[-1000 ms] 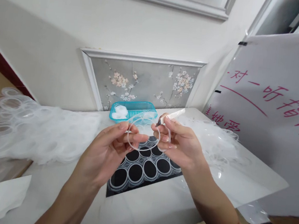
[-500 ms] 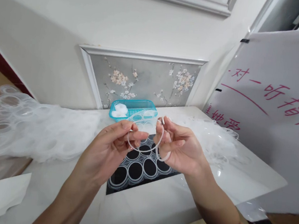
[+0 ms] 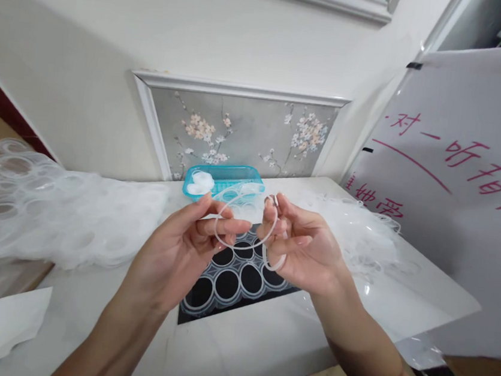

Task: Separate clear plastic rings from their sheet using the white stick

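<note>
A thin translucent white plastic ring (image 3: 243,248) hangs between my hands, its near edge curving below the fingertips. My right hand (image 3: 301,242) is closed on the ring's right side with thumb and fingers. A small dark and shiny bit, too small to name, shows at those fingertips. Around that hand's lower fingers loops a second, thicker white ring (image 3: 274,268). My left hand (image 3: 188,238) has its thumb lifted and fingers apart, beside the thin ring's left edge, which crosses in front of the fingers. Beneath lies a black mat (image 3: 236,310) under a clear sheet of ring outlines.
A teal plastic basket (image 3: 228,170) with white pieces stands against the wall. Stacked translucent ring sheets (image 3: 70,219) cover the table's left. More loose plastic (image 3: 362,237) piles on the right. White paper (image 3: 12,327) lies front left. A board with red writing (image 3: 458,193) stands at right.
My left thumb has lifted and moved away from the ring, and the left fingers have spread. The right hand keeps its grip almost in place. The ring has shifted slightly upward.
</note>
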Action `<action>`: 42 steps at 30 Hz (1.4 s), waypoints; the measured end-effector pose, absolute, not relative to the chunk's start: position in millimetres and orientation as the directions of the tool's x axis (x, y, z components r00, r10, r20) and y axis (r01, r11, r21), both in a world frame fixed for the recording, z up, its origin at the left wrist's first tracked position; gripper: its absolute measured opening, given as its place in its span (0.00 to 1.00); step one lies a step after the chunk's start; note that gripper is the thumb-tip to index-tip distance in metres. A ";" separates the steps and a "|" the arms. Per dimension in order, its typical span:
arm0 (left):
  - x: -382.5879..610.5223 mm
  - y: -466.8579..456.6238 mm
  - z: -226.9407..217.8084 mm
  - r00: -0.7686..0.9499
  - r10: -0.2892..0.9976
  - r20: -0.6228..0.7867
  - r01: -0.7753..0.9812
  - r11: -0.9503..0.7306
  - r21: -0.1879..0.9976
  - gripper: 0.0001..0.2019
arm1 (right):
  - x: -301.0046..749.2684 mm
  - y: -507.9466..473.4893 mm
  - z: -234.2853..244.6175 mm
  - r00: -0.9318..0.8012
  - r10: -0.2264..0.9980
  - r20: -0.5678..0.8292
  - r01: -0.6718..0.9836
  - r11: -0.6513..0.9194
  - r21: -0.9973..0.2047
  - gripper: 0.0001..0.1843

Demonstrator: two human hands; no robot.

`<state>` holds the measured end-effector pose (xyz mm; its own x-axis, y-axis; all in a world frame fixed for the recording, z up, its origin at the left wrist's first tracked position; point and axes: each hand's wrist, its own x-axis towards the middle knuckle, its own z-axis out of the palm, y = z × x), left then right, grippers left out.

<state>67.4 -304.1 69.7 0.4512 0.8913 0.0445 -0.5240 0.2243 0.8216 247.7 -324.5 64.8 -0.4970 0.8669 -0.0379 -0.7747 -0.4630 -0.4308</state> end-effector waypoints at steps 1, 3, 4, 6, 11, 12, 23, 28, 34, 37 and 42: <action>67.2 -304.4 69.8 0.449 0.892 0.051 -0.525 0.217 0.823 0.13 | 247.9 -323.7 64.0 -0.496 0.867 -0.039 -0.777 -0.464 -0.426 0.14; 67.0 -305.1 69.8 0.446 0.893 0.057 -0.525 0.209 0.825 0.13 | 247.9 -322.5 63.0 -0.495 0.868 -0.041 -0.782 -0.466 -0.415 0.14; 66.8 -305.4 69.7 0.446 0.893 0.060 -0.526 0.207 0.825 0.13 | 247.7 -322.1 62.7 -0.493 0.869 -0.040 -0.784 -0.464 -0.411 0.14; 66.3 -305.7 69.0 0.453 0.889 0.068 -0.530 0.207 0.823 0.12 | 246.9 -321.6 62.6 -0.479 0.877 -0.035 -0.789 -0.447 -0.422 0.13; 63.8 -306.2 67.6 0.467 0.879 0.094 -0.528 0.192 0.827 0.11 | 243.3 -321.2 62.5 -0.410 0.912 -0.031 -0.767 -0.362 -0.530 0.09; 63.3 -306.6 67.8 0.470 0.877 0.098 -0.525 0.189 0.830 0.10 | 242.4 -321.3 62.3 -0.391 0.920 -0.026 -0.762 -0.339 -0.552 0.08; 79.4 -290.7 55.1 0.359 0.933 0.016 -0.589 0.213 0.779 0.10 | 238.5 -317.6 58.4 -0.280 0.958 0.066 -0.734 -0.169 -0.658 0.09; 81.3 -274.5 46.6 0.353 0.935 0.034 -0.501 0.158 0.851 0.12 | 243.7 -303.7 53.5 -0.185 0.974 0.127 -0.672 -0.031 -0.740 0.10; 90.2 -269.6 16.2 0.531 0.834 0.152 0.034 -0.200 0.979 0.17 | 276.7 -306.9 52.8 0.123 0.949 0.291 -0.518 0.311 -0.797 0.08; 109.2 -284.2 -19.3 0.673 0.704 0.225 0.361 -0.579 0.731 0.19 | 296.0 -317.8 13.5 0.283 0.897 0.340 -0.118 0.385 -0.915 0.10; 142.1 -312.4 -72.4 0.902 0.404 0.151 0.368 -0.904 0.219 0.23 | 329.5 -345.1 -76.7 0.192 0.932 0.307 0.639 0.119 -0.760 0.17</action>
<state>142.1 -312.4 -72.4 0.9022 0.4042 0.1506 0.3683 -0.9035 0.2191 329.5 -345.1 -76.7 0.1916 0.9322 0.3070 0.6394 0.1188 -0.7597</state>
